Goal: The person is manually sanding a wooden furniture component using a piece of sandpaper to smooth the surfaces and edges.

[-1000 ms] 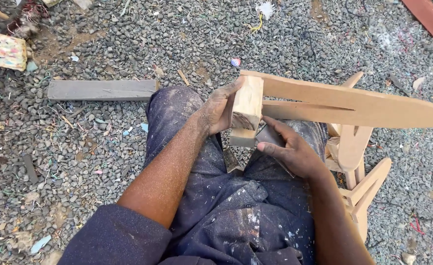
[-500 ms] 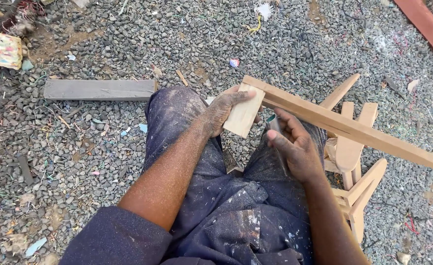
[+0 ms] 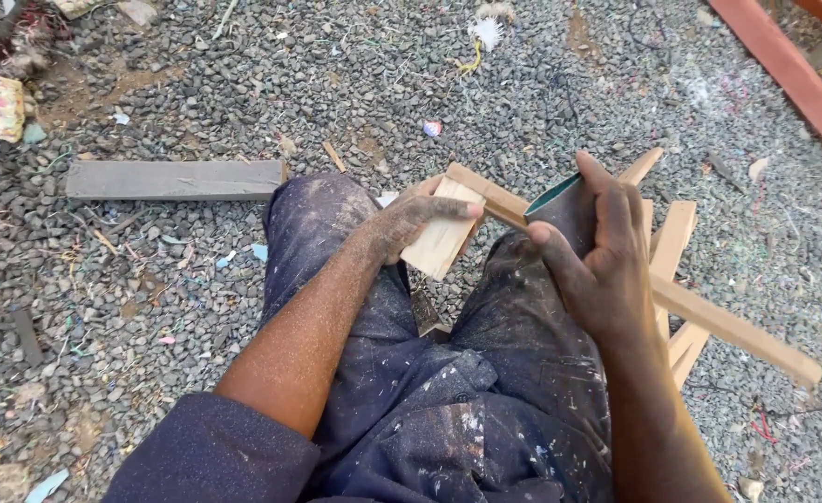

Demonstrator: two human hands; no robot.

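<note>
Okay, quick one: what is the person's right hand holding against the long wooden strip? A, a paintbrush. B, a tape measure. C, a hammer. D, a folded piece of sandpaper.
D: the right hand wraps a dark folded sheet of sandpaper with a green back against the long wooden strip, while the left hand steadies the wooden piece's flat end.

Long wooden strip (image 3: 709,312), earlier near level across frame centre, now slants down toward lower right. Right hand (image 3: 597,256) has left the wooden block (image 3: 441,237) and now grips a folded sandpaper sheet (image 3: 564,212) against the strip. Left hand (image 3: 411,219) now lies over the block's top.
</note>
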